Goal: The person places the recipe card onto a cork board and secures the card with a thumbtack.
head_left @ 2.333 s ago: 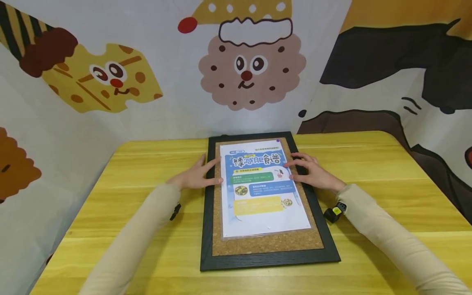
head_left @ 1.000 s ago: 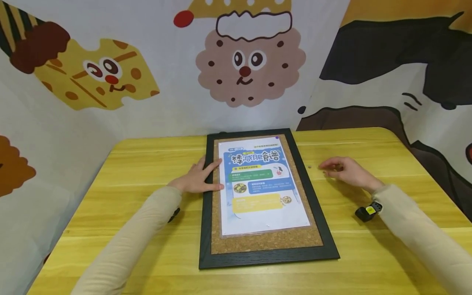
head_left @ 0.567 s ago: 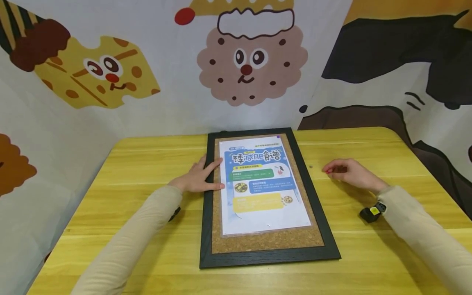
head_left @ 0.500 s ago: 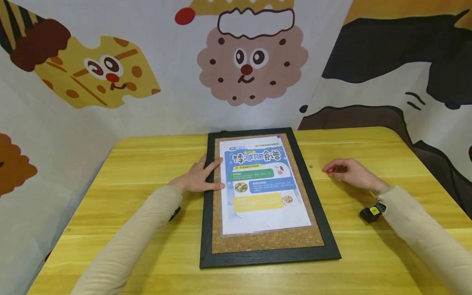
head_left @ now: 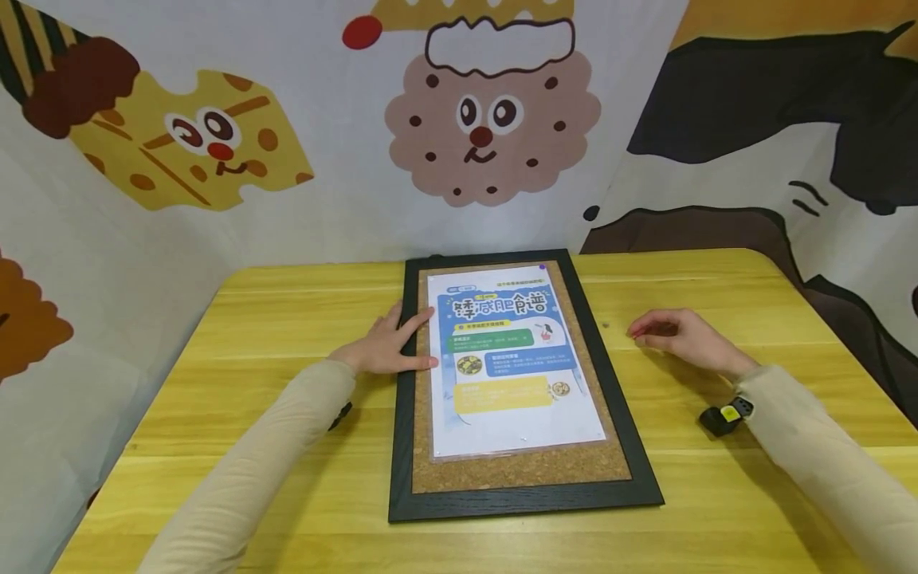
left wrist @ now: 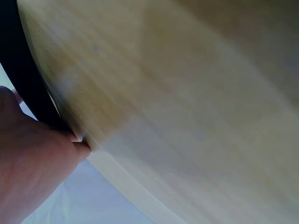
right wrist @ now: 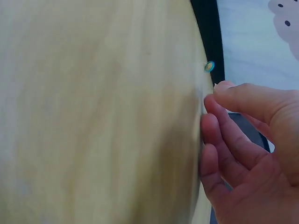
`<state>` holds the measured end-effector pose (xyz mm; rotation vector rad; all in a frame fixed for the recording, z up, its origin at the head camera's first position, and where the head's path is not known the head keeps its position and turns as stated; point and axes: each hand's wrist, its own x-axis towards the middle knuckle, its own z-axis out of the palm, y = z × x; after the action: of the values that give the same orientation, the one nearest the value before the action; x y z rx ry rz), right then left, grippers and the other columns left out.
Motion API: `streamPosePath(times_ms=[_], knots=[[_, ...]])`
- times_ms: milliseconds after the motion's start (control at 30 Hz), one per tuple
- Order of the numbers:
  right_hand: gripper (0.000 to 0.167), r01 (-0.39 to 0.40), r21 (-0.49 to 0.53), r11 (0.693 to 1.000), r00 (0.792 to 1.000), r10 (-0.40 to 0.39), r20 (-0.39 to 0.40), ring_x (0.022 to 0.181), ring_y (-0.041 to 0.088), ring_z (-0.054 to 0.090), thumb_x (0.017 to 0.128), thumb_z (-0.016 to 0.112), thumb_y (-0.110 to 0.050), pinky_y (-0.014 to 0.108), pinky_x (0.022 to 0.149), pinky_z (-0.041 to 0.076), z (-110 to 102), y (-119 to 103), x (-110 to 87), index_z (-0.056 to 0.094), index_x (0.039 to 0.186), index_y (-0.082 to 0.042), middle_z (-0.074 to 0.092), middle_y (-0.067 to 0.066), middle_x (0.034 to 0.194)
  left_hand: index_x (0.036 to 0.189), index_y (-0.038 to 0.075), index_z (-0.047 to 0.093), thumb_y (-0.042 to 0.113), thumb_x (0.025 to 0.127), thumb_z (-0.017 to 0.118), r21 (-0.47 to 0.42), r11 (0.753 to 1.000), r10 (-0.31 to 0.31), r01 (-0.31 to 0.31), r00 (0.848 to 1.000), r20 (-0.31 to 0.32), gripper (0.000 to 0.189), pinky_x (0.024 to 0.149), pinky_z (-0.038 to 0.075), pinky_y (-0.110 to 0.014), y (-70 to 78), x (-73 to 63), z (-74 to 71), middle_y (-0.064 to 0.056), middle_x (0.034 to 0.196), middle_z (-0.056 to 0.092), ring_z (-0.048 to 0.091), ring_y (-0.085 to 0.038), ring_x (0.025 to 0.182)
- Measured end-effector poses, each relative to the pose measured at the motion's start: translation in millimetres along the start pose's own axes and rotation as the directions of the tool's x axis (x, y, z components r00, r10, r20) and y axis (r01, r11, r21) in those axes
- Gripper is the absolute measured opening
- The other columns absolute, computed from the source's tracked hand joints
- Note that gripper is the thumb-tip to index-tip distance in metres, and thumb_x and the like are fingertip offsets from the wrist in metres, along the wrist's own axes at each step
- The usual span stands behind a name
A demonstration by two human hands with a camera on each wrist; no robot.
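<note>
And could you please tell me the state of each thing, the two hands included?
Black-framed cork board: flat on the table
Printed sheet: flat on the board, print up
Purple pin: at the sheet's top right corner
Small round thing: on the table, apart from the board
Left hand: fingers spread over the board's edge to the sheet
Right hand: fingers curled; whether they pinch anything is unclear

Black rectangular frame [head_left: 527,502]; speckled brown cork board [head_left: 522,472]; white rectangular paper sheet [head_left: 512,363] blocked blue, green, yellow; yellow wood-grain table [head_left: 280,327].
</note>
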<state>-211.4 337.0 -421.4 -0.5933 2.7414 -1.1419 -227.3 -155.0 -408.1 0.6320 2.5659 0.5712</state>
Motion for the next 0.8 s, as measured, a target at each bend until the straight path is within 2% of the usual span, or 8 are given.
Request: streamPosePath(times_ms=[233, 567, 800], knots=[[0.017, -0.004, 0.05, 0.999, 1.0, 0.003, 0.014, 0.091, 0.013, 0.064, 0.092, 0.066, -0.005, 0.018, 0.075, 0.048, 4, -11, -0.6, 0.07, 0.108, 0.0, 0.069, 0.012, 0.104, 0.157, 0.026, 0.006, 0.057, 0.089, 0.059, -0.004, 1.0, 0.001, -0.001, 1.0, -0.001, 0.092, 0.108, 0.008, -0.065, -0.7, 1.9, 1.1, -0.03, 0.154, -0.014, -0.003, -0.051, 0.139], [0.016, 0.058, 0.093, 0.994, 0.998, -0.06, 0.016, 0.084, 0.017, 0.066, 0.091, 0.065, 0.0, 0.022, 0.07, 0.052, 13, -25, 0.5, 0.07, 0.106, 0.002, 0.07, 0.014, 0.099, 0.157, 0.026, 0.005, 0.058, 0.088, 0.059, -0.002, 1.0, 0.0, 0.0, 1.0, 0.001, 0.093, 0.109, 0.005, -0.064, -1.2, 3.1, 2.1, -0.029, 0.154, -0.015, -0.005, -0.049, 0.14], [0.015, 0.088, 0.106, 0.99, 0.994, -0.094, 0.049, 0.08, 0.021, 0.066, 0.09, 0.066, 0.001, 0.025, 0.068, 0.053, 20, -38, -0.1, 0.072, 0.103, 0.001, 0.071, 0.011, 0.097, 0.157, 0.026, 0.004, 0.057, 0.089, 0.058, 0.008, 1.0, -0.005, 0.005, 1.0, 0.011, 0.093, 0.109, 0.004, -0.063, -0.8, 2.0, 0.2, -0.029, 0.154, -0.016, -0.006, -0.048, 0.14]])
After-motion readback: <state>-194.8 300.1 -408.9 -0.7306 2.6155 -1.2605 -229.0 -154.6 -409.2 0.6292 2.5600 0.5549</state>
